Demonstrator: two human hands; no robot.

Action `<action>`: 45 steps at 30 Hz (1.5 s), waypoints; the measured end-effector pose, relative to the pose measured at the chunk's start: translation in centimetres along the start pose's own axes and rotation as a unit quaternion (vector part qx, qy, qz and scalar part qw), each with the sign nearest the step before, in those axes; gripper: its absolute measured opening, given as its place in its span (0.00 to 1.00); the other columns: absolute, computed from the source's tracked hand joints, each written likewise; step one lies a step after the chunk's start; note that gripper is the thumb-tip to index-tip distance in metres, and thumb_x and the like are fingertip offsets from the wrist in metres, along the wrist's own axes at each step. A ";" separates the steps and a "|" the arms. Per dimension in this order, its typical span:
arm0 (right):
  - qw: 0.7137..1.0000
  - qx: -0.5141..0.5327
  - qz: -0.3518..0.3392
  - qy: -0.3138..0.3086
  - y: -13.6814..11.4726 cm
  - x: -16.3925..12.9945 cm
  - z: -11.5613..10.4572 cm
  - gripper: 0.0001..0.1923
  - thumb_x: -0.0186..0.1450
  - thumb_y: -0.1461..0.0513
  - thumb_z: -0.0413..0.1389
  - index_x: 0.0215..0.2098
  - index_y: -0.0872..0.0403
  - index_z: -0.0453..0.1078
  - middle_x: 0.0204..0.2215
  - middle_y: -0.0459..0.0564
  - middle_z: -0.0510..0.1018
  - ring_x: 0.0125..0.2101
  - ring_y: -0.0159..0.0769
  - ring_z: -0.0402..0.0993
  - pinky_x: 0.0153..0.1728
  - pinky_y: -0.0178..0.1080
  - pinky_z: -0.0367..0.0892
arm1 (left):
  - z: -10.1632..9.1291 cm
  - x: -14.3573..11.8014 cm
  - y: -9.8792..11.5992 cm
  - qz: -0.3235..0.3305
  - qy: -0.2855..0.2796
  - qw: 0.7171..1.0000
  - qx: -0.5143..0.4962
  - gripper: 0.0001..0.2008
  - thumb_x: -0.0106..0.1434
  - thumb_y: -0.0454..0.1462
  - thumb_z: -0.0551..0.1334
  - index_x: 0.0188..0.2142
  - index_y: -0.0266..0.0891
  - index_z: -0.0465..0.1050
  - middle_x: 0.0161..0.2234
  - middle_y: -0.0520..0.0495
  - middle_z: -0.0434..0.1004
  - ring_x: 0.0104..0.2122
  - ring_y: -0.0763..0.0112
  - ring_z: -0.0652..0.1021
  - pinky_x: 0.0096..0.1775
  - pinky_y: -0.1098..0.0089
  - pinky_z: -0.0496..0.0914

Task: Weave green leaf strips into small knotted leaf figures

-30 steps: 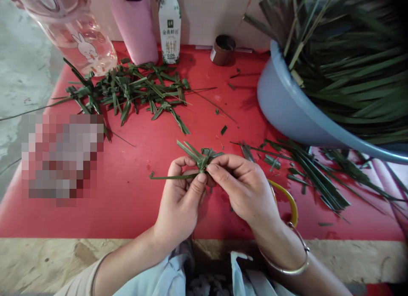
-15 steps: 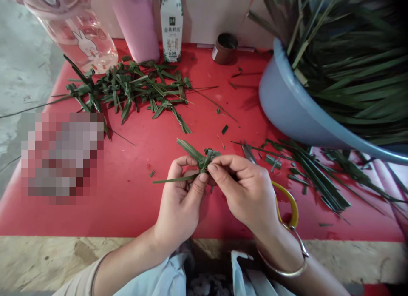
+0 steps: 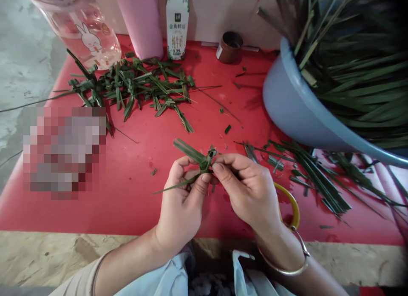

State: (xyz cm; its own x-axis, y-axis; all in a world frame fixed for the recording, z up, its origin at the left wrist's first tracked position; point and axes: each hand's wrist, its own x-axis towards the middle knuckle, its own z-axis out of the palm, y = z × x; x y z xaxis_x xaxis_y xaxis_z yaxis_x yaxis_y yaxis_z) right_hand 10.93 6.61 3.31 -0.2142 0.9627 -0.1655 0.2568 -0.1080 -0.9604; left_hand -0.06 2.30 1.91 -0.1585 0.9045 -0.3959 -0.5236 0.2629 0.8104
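Woven leaf piece [image 3: 204, 162]: small green knot of folded strips, held just above the red tabletop [image 3: 134, 202], between both hands; one broad strip end poking up-left, one thin tail trailing down-left.
Left hand [image 3: 181, 202]: thumb and forefinger pinching the knot from below and behind, other fingers curled in.
Right hand [image 3: 248, 189]: fingertips pressed together on the knot's right side, nipping a strip end.
Step in hand: by the look of it, tightening or tucking a strip into the weave.
Next move calls for: firm hold on the left, small steady pull on the right, no tearing the leaf.
Scissors [image 3: 291, 204]: yellow handle peeking out under the right wrist, flat on the table.
Finished pile [image 3: 137, 85]: heap of similar green pieces at the far left.
Blue basin [image 3: 293, 113]: far right, full of long leaves; cut strips [image 3: 312, 172] lying just beside it.
Back edge: clear bottle [image 3: 83, 28], milk carton [image 3: 177, 26], small brown cup [image 3: 230, 47].
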 end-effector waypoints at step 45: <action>0.986 -0.071 -0.042 -0.142 0.6 -0.6 -1.4 0.09 0.65 0.59 0.49 0.30 0.54 0.65 0.21 0.45 0.70 0.22 0.30 0.66 0.26 0.34 0.63 | -0.9 1.4 0.5 -0.029 0.067 0.997 -0.015 0.09 0.51 0.36 0.66 0.30 0.37 0.67 0.15 0.59 0.64 0.14 0.84 0.60 0.17 0.79 0.55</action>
State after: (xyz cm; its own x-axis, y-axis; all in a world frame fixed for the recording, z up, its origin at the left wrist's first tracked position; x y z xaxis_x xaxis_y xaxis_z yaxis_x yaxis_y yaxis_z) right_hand 12.53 6.30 3.10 -0.4910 0.8560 -0.1617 0.3517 0.0250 -0.9358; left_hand -1.32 3.43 1.33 -0.2357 0.8345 -0.4980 -0.5605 0.3018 0.7712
